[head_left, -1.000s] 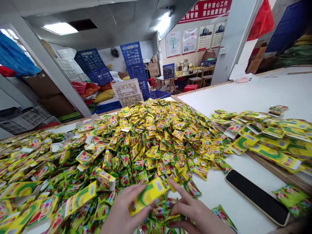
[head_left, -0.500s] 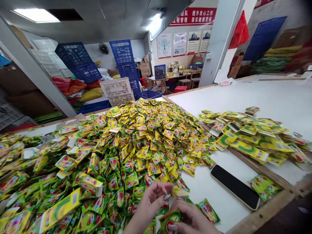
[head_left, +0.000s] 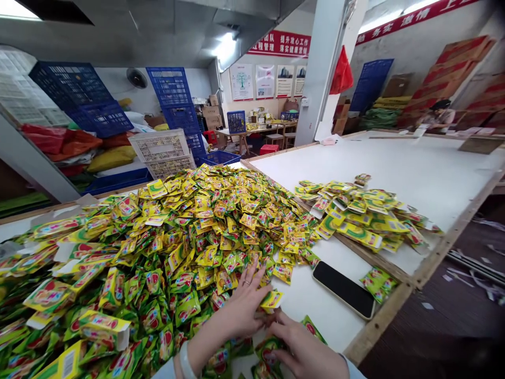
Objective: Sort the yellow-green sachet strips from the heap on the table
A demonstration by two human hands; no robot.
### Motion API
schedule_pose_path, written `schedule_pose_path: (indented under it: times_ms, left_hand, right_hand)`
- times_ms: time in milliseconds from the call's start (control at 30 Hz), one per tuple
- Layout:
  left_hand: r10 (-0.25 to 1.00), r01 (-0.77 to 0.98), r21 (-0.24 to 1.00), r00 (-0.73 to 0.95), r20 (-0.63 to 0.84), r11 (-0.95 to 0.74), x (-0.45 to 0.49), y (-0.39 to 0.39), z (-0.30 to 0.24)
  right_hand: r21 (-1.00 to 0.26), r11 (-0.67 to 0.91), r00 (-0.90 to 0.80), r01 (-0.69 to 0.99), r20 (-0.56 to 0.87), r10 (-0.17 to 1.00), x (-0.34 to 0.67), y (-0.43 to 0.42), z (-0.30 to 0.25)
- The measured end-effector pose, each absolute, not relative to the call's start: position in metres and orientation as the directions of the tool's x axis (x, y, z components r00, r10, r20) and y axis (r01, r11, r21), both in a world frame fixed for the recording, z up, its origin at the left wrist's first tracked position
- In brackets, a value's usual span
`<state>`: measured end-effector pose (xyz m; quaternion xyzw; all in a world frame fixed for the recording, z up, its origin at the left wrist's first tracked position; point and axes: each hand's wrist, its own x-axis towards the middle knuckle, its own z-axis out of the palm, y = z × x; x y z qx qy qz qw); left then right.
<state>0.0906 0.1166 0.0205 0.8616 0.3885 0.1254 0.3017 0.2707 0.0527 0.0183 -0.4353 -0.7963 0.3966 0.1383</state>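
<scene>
A big heap of small yellow, green and red sachets (head_left: pixel 205 226) covers the white table (head_left: pixel 394 168). My left hand (head_left: pixel 240 305) lies at the heap's near edge with fingers stretched out over the sachets, thumb and forefinger pinching one yellow sachet (head_left: pixel 271 300). My right hand (head_left: pixel 302 350) is curled just below it, its fingertips closed on a green and red sachet (head_left: pixel 268 350). Folded yellow cartons (head_left: pixel 104 323) lie among the sachets at the lower left.
A black phone (head_left: pixel 344 288) lies face up right of my hands. A second pile of sachets and flat cartons (head_left: pixel 363 216) sits beyond a wooden strip (head_left: pixel 374 258). Blue crates (head_left: pixel 173 100) and white baskets (head_left: pixel 160 150) stand behind. The table edge drops to the floor at right.
The view swung right and down. The yellow carton my left hand held a second ago is gone from it; my left hand now spreads over the heap, pinching a sachet, while my right stays curled.
</scene>
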Motion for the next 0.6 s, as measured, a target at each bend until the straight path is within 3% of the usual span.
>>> schedule_pose_path:
  times_ms: [67, 167, 267, 333, 433, 600]
  left_hand:
    - [0.778, 0.483, 0.762, 0.627, 0.044, -0.432, 0.098, 0.118, 0.012]
    - [0.887, 0.182, 0.983, 0.455, -0.076, -0.009, 0.103, 0.106, 0.006]
    - [0.899, -0.034, 0.968, 0.378, -0.219, 0.25, 0.107, 0.087, 0.013]
    - [0.892, -0.148, 0.945, 0.4, -0.211, 0.29, 0.113, 0.076, 0.022]
    - [0.89, -0.217, 0.916, 0.39, -0.234, 0.337, 0.123, 0.066, 0.031]
    - [0.89, -0.195, 0.903, 0.339, -0.305, 0.384, 0.121, 0.059, 0.031]
  right_hand:
    - [-0.792, 0.318, -0.585, 0.52, -0.06, 0.809, 0.275, 0.054, 0.026]
    - [-0.932, 0.184, -0.486, 0.311, 0.01, 0.874, 0.286, 0.059, 0.043]
    - [-0.999, 0.041, -0.25, 0.006, 0.039, 0.967, 0.294, 0.069, 0.06]
    - [-0.992, 0.097, -0.119, -0.083, 0.107, 0.987, 0.289, 0.076, 0.066]
    - [-0.962, 0.271, -0.087, -0.004, 0.271, 0.959, 0.273, 0.083, 0.067]
    - [-0.863, 0.455, -0.329, 0.219, 0.374, 0.867, 0.265, 0.079, 0.071]
